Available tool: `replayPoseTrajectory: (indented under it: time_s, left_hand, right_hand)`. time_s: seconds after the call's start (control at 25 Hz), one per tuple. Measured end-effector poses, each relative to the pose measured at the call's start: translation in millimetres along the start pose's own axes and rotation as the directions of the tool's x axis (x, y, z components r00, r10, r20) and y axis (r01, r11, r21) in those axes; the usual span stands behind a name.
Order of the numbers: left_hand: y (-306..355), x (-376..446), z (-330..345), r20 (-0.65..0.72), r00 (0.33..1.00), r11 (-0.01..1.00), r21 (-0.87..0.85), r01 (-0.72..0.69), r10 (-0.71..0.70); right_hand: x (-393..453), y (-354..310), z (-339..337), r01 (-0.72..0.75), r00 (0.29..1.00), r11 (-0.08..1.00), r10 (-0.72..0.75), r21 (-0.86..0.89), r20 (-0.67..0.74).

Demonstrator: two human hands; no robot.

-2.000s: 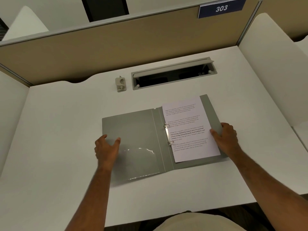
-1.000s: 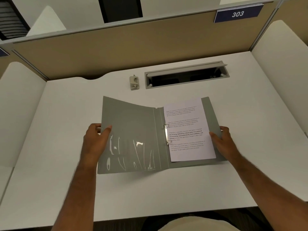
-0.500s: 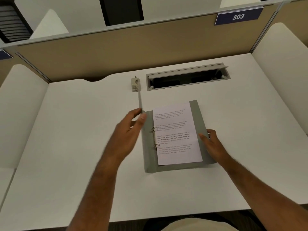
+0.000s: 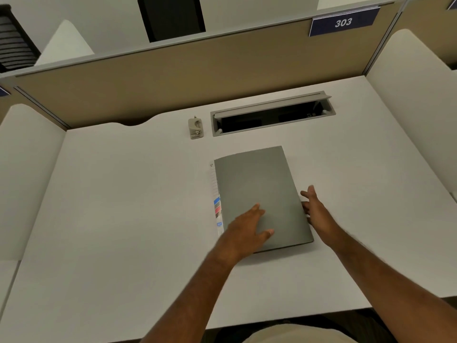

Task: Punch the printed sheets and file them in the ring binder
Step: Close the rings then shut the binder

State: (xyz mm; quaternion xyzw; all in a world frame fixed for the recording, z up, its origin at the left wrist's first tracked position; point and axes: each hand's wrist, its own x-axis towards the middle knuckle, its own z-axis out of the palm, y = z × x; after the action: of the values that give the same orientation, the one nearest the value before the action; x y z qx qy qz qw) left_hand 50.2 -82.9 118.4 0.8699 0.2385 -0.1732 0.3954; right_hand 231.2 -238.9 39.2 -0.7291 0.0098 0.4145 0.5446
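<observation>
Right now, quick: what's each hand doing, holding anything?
Left hand: open, fingers flat on the closed ring binder cover, holding nothing.
Right hand: open, fingers spread at the binder's right edge, holding nothing.

Bare desk [image 4: 111, 219] left of the binder [image 4: 259, 194]; behind stand the punch [image 4: 195, 128] and, seemingly open, a cable tray [image 4: 272, 115].

ring binder [image 4: 259, 194] now closed, left hand [image 4: 247, 229] pressing cover
</observation>
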Motion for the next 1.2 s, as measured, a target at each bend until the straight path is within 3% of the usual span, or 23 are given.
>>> replayPoseTrajectory:
  time_s: [0.12, 0.2, 0.28, 0.36, 0.44, 0.56, 0.68, 0.84, 0.96, 1.2]
  left_hand:
    - [-11.8, 6.2, 9.1, 0.007, 1.000, 0.999, -0.048, 0.014, -0.013]
    - [-22.7, 11.5, 10.0, -0.155, 0.988, 0.987, -0.159, -0.001, -0.024]
    - [-35.7, 17.4, 6.4, -0.387, 0.914, 0.986, -0.156, 0.065, -0.122]
    - [-48.7, 19.3, -1.3, -0.520, 0.803, 0.956, -0.165, 0.241, -0.292]
    - [-63.7, 20.3, -5.3, -0.485, 0.740, 0.884, -0.271, 0.381, -0.467]
    - [-85.4, 26.8, 1.6, -0.301, 0.748, 0.779, -0.453, 0.433, -0.591]
    - [-102.4, 38.0, 17.8, -0.296, 0.746, 0.747, -0.544, 0.381, -0.596]
    - [-81.7, 33.8, 12.8, -0.271, 0.779, 0.714, -0.634, 0.297, -0.566]
    - [-71.8, 38.7, 10.7, -0.269, 0.766, 0.679, -0.679, 0.280, -0.584]
    - [-39.1, 55.7, 7.1, -0.343, 0.770, 0.709, -0.679, 0.193, -0.538]
  right_hand:
    - [-2.4, 0.8, -0.2, 0.029, 1.000, 0.987, -0.028, -0.156, 0.010]
    - [-2.7, 2.3, 1.4, 0.042, 0.999, 0.977, -0.043, -0.209, 0.003]
    - [-2.8, 2.8, 3.3, 0.067, 0.998, 0.967, -0.068, -0.245, 0.003]
    - [-0.8, 4.0, 4.0, 0.090, 0.996, 0.959, -0.093, -0.270, 0.001]
    - [2.5, 4.8, 4.5, 0.088, 0.996, 0.957, -0.093, -0.278, -0.006]
    - [2.8, 5.1, 6.5, 0.107, 0.993, 0.954, -0.115, -0.279, -0.011]
    - [4.4, 9.0, 6.6, 0.109, 0.991, 0.958, -0.125, -0.267, -0.041]
    - [5.5, 9.7, 2.3, 0.113, 0.988, 0.963, -0.136, -0.243, -0.079]
    - [6.2, 6.3, -4.3, 0.137, 0.985, 0.964, -0.158, -0.227, -0.075]
    - [13.0, -15.8, -30.6, 0.211, 0.966, 0.950, -0.239, -0.229, -0.103]
